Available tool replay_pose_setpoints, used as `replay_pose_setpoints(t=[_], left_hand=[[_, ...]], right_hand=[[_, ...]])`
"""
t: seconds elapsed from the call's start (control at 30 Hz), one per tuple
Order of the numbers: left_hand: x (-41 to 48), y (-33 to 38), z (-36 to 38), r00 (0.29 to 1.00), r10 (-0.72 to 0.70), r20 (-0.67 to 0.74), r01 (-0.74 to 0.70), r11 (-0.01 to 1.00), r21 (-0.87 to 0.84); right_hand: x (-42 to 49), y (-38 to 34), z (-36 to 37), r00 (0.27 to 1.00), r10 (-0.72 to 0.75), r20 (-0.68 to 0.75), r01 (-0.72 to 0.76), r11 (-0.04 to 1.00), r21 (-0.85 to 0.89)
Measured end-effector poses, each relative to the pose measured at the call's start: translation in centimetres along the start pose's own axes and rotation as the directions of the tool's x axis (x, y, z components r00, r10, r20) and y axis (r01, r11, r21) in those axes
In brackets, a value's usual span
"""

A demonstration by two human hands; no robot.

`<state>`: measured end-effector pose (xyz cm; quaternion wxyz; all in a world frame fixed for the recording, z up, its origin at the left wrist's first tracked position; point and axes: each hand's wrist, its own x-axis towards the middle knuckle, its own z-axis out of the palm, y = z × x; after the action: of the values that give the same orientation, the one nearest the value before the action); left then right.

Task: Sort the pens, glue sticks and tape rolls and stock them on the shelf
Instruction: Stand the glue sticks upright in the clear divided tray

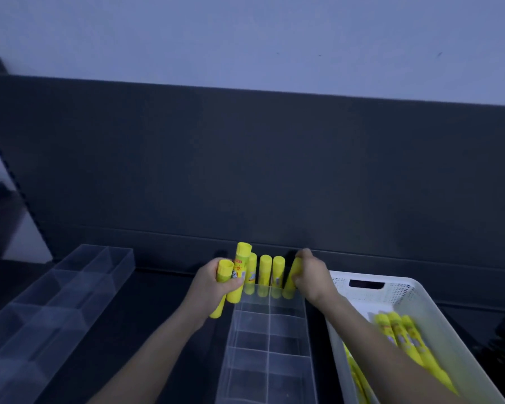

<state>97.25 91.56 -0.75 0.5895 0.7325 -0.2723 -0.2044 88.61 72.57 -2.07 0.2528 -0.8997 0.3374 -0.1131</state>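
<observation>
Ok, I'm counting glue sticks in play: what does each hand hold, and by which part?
The left hand grips two glue sticks round their middles. The right hand holds a third glue stick by its upper part, in the clear organizer.

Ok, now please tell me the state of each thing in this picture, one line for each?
Left hand: grips two glue sticks, clear of the organizers.
Right hand: holds one glue stick, tilted, at the far row of the centre organizer.
Standing glue sticks: three upright in the far row.
Centre organizer: nearer compartments hold nothing visible.
White basket: more glue sticks lie inside.
Left organizer: untouched, no sticks seen inside.
</observation>
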Motion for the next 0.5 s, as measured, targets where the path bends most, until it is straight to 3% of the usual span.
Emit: replay_pose_setpoints(t=[0.4,0.5], left_hand=[[0.3,-1.3,-1.0,0.999,-0.019,0.026,0.019,0.999,-0.026],[0.3,-1.0,-1.0,0.999,-0.01,0.039,0.012,0.998,-0.055]], right_hand=[[-0.1,0.3,1.1,1.0,0.011,-0.02,-0.011,1.0,0.013],[-0.3,0.2,0.5,0.992,-0.041,-0.117,0.043,0.999,0.022]])
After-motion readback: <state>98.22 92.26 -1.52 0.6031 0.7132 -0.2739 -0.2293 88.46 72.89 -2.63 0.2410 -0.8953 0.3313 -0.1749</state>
